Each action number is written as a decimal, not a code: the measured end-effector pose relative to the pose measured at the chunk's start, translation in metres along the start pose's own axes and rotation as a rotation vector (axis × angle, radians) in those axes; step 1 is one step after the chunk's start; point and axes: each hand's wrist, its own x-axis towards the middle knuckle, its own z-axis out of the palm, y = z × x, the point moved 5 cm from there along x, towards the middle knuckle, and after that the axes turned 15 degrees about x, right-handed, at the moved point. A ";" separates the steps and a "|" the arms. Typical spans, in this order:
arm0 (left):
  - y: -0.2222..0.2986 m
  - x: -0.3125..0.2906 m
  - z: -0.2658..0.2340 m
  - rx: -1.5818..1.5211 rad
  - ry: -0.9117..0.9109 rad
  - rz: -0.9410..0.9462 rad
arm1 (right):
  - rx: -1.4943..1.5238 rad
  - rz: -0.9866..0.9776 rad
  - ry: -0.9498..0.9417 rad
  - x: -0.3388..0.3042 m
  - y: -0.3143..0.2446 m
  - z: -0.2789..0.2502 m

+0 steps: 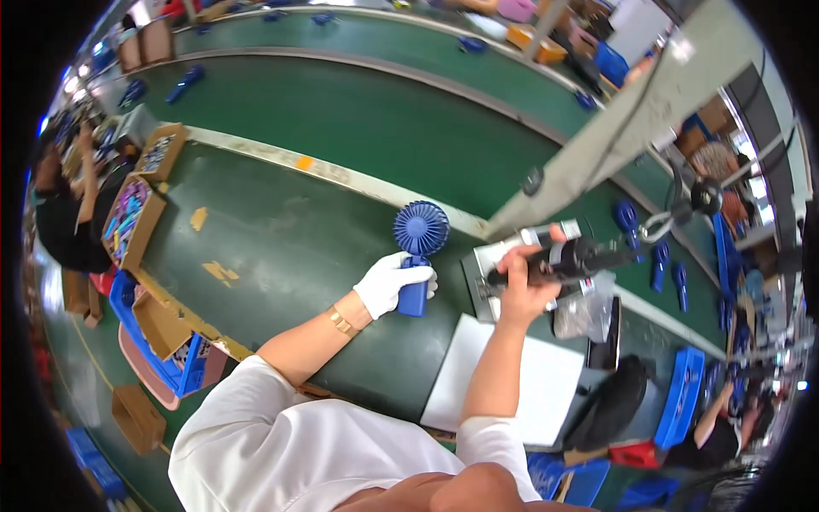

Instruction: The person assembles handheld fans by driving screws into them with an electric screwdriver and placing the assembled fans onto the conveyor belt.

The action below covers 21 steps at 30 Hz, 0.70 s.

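Observation:
A blue handheld fan (pixel 421 229) stands out over the green workbench (pixel 281 247), its round grille pointing away from me. My left hand (pixel 384 283), in a white glove, is closed around the fan's handle. My bare right hand (pixel 522 292) wraps round a black electric screwdriver (pixel 567 260), which lies roughly level over a metal fixture (pixel 483 277). The screwdriver's tip sits close to the fixture; whether they touch I cannot tell. A gap separates the fan from the fixture.
White paper (pixel 456 384) and a clear plastic bag (pixel 584 317) lie by my right arm. A slanted post (pixel 589 128) rises beyond the fixture. Cardboard boxes of small parts (pixel 156 218) line the left edge. Several blue fans (pixel 627 218) rest on the belt (pixel 341 111). Other people work at both sides.

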 end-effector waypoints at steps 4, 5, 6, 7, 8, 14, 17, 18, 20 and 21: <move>-0.033 0.002 0.014 -0.061 -0.055 -0.038 | 0.010 -0.089 0.010 0.004 -0.005 -0.002; -0.036 0.001 0.017 -0.087 -0.083 -0.012 | 0.016 -0.097 0.006 0.002 -0.008 -0.001; -0.039 0.000 0.019 -0.091 -0.083 -0.025 | 0.027 -0.099 0.019 0.001 -0.009 -0.003; -0.038 0.001 0.020 -0.062 -0.077 -0.016 | 0.017 -0.071 0.047 0.002 -0.009 -0.004; -0.037 0.001 0.020 -0.032 -0.069 -0.006 | 0.009 -0.044 0.075 0.001 -0.007 -0.005; -0.041 0.002 0.017 -0.025 -0.075 -0.019 | -0.072 -0.088 -0.012 -0.004 -0.018 -0.001; -0.040 0.002 0.017 -0.009 -0.074 -0.029 | -0.018 -0.102 0.024 -0.003 -0.021 0.000; -0.040 0.002 0.018 0.007 -0.074 -0.031 | 0.017 -0.088 0.054 -0.003 -0.017 -0.001; -0.042 0.002 0.017 0.012 -0.082 -0.038 | -0.104 0.021 0.078 0.000 -0.002 -0.005; -0.043 0.002 0.016 0.020 -0.090 -0.043 | -0.138 0.060 0.073 0.002 -0.001 -0.003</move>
